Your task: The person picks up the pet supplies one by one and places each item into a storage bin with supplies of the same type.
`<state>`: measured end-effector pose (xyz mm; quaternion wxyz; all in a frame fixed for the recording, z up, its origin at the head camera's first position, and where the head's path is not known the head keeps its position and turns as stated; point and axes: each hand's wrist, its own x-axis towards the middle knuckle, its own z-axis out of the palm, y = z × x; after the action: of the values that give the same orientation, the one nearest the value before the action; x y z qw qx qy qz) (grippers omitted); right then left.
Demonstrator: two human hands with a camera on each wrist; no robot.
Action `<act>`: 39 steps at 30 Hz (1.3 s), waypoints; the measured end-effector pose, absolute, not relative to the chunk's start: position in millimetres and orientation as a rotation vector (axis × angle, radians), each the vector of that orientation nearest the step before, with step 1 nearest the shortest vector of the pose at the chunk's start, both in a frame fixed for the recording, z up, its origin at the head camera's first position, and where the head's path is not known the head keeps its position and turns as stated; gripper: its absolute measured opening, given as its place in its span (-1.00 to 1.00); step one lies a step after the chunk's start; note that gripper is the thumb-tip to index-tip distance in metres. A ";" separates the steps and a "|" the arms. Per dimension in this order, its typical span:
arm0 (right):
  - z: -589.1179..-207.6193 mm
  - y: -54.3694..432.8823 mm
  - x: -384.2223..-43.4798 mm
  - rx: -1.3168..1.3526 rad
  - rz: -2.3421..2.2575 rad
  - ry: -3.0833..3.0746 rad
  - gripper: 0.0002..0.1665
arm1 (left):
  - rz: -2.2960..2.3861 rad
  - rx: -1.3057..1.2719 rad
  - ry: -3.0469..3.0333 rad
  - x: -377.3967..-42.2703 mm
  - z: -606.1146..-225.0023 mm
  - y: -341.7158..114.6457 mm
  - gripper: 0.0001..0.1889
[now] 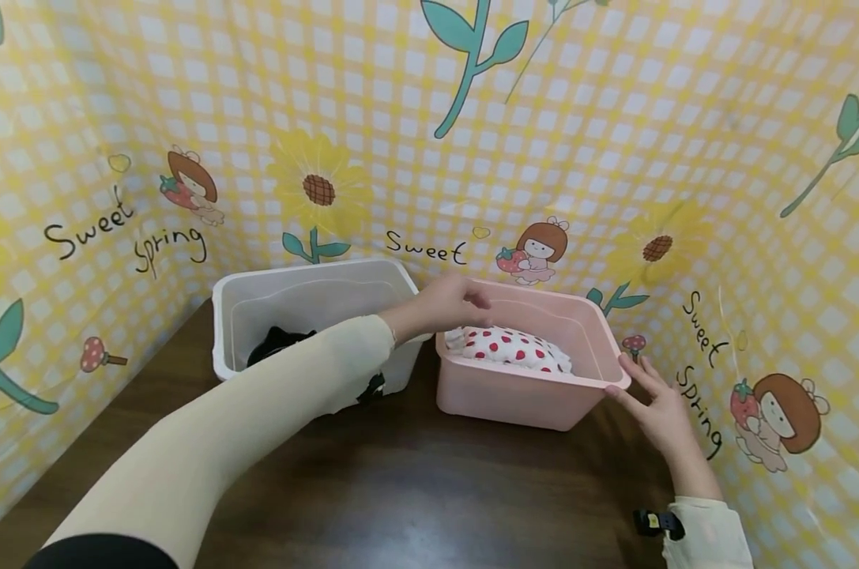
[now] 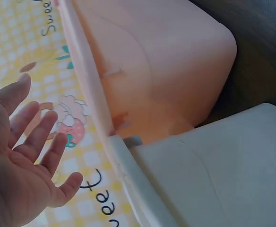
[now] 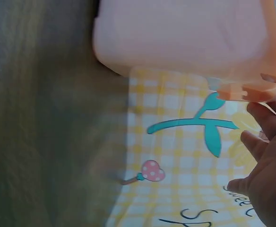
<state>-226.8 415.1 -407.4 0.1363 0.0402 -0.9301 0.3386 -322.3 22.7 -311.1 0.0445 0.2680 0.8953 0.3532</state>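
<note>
My left hand (image 1: 446,304) hovers over the left end of the pink bin (image 1: 514,399), its fingers loosely bent and holding nothing. In the left wrist view that hand (image 2: 27,165) shows spread fingers beside the bin rims. A white cloth bundle with red dots (image 1: 518,349) lies inside the pink bin. At the bin's front right corner, my right hand (image 1: 660,407) holds the rim between thumb and fingers. The right wrist view shows its fingers (image 3: 265,120) right at the corner, the thumb mostly cut off by the frame edge.
A white bin (image 1: 315,288) stands left of the pink one, with a black item (image 1: 276,344) inside, partly hidden by my left sleeve (image 1: 280,403). Both bins rest on a dark wooden table (image 1: 415,490). A yellow checked printed sheet (image 1: 372,103) rises behind and on both sides.
</note>
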 end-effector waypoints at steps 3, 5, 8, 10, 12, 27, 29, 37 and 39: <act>-415.9 413.2 -230.1 0.153 0.964 -2.639 -0.20 | 1.130 0.777 2.725 -311.6 -308.5 14.6 -0.64; -421.4 411.5 -231.5 0.173 0.969 -2.608 -0.21 | 1.149 0.781 2.738 -302.3 -306.4 10.1 -0.64; -427.3 410.2 -230.6 0.188 0.962 -2.572 -0.21 | 1.153 0.830 2.780 -287.0 -304.1 3.1 -0.66; -429.1 409.9 -228.6 0.193 0.940 -2.553 -0.22 | 1.133 0.869 2.816 -279.2 -303.5 -2.8 -0.66; -430.4 409.5 -227.2 0.193 0.921 -2.534 -0.23 | 1.140 0.903 2.829 -273.9 -304.0 -10.5 -0.67; -427.7 403.5 -209.5 0.085 0.857 -2.478 -0.30 | 1.388 0.879 2.811 -222.5 -333.7 -78.4 -0.64; -427.0 403.3 -209.3 0.094 0.838 -2.453 -0.31 | 1.437 0.858 2.825 -214.6 -336.6 -90.1 -0.66; -422.0 402.8 -203.6 0.124 0.746 -2.387 -0.33 | 1.485 0.897 2.963 -188.0 -346.7 -137.7 -0.64; -421.6 403.0 -201.1 0.128 0.728 -2.390 -0.33 | 1.472 0.918 3.009 -178.5 -349.9 -151.4 -0.62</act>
<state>-201.1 403.0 -421.6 0.3147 0.0487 -0.9068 0.2763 -178.5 -151.4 -349.9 -0.1651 0.2607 0.8544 0.4181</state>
